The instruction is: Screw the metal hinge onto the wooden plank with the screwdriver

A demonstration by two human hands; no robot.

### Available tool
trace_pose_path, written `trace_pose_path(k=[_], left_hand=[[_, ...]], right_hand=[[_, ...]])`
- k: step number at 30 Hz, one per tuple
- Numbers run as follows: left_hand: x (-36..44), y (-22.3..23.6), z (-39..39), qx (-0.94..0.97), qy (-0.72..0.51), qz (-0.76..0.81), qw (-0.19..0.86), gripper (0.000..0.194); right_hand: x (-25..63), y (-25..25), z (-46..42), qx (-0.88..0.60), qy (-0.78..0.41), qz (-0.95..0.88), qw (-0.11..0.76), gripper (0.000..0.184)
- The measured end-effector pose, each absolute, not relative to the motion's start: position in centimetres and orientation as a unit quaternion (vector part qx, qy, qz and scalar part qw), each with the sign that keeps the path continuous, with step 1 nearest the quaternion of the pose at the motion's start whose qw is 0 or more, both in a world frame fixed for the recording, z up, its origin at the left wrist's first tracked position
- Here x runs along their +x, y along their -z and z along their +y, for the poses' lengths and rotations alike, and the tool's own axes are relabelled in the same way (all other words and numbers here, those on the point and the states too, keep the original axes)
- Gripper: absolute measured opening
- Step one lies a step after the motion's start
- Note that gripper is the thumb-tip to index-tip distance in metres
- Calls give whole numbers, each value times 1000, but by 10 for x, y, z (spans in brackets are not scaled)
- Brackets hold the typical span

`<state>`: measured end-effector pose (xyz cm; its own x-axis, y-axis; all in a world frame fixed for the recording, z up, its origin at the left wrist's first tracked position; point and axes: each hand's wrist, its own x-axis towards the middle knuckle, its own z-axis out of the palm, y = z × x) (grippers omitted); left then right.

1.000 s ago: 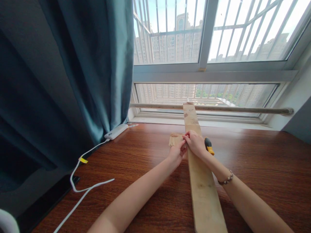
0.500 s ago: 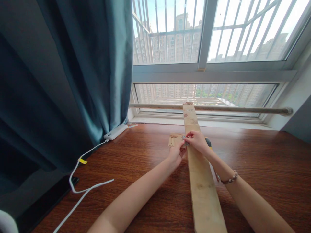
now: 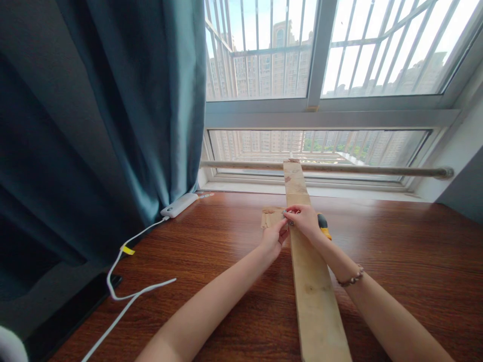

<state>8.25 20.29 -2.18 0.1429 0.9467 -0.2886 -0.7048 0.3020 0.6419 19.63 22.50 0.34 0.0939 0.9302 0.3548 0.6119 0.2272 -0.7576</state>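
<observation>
A long pale wooden plank (image 3: 311,281) runs from the near edge of the dark wooden table (image 3: 407,261) to the window rail. My left hand (image 3: 273,237) and my right hand (image 3: 306,221) meet at the plank's left edge, fingers pinched round a small metal piece (image 3: 290,217) too small to name. A small wooden block (image 3: 270,217) lies just left of the plank, touching my left fingers. A black-and-yellow tool handle (image 3: 323,225) shows behind my right hand. My right wrist wears a bead bracelet (image 3: 350,279).
A white power bank (image 3: 180,204) with a white cable (image 3: 124,274) lies at the table's back left. A teal curtain (image 3: 113,110) hangs on the left. A metal rail (image 3: 377,170) crosses below the barred window (image 3: 324,50).
My hands stay pinched at the same spot on the plank. My right hand has shifted slightly, and the yellow tool handle shows again behind it.
</observation>
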Motion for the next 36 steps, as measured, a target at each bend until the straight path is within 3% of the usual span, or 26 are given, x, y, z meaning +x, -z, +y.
trace_pose_path(k=[36], left_hand=[[83, 17, 206, 169, -556, 358, 731, 9]], right_hand=[[196, 1, 225, -588, -245, -591, 495, 29]])
